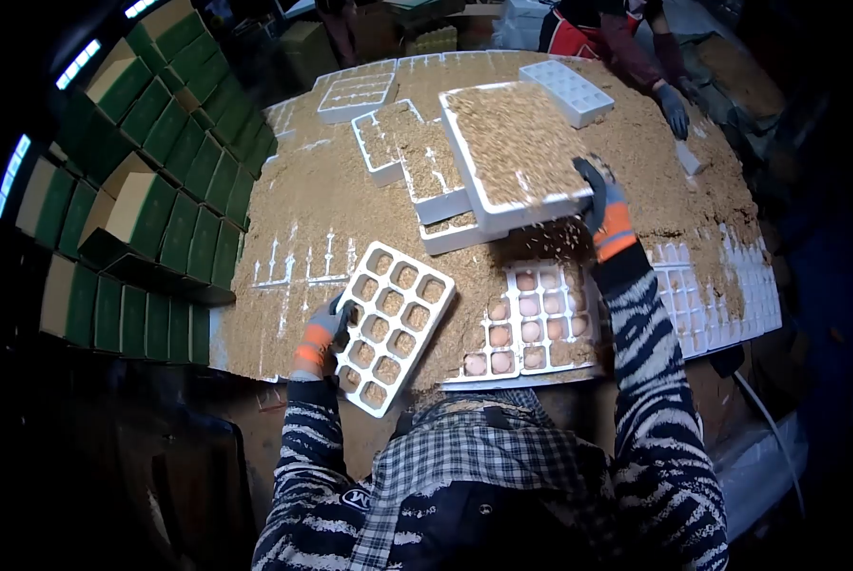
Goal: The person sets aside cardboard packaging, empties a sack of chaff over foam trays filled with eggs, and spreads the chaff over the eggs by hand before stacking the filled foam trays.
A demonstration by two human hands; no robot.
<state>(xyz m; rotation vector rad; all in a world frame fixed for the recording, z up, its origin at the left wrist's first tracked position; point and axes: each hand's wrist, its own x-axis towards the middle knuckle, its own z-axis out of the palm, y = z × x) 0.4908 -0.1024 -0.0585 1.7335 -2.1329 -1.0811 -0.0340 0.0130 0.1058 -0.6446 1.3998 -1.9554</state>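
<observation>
Full box [533,215] in one hand, eggs [531,330] close by

At the left, the tray [389,324] sticks out past the near edge of the husk bed [298,205]; a slack hold could let its near end tip down. Further right, the stacked trays [442,208] lie right beside the full box, which could catch on them if it swings. Gripped at one corner, the box could twist and spill; loose husk already shows in the air beneath it. The eggs lie just nearer, bare-topped, and a dropped corner could crack them.

The left hand [325,335] is partly closed, fingers bent at the tray's left edge. The right hand [599,198] is curled round the box's near right corner; I cannot tell how firmly.
</observation>
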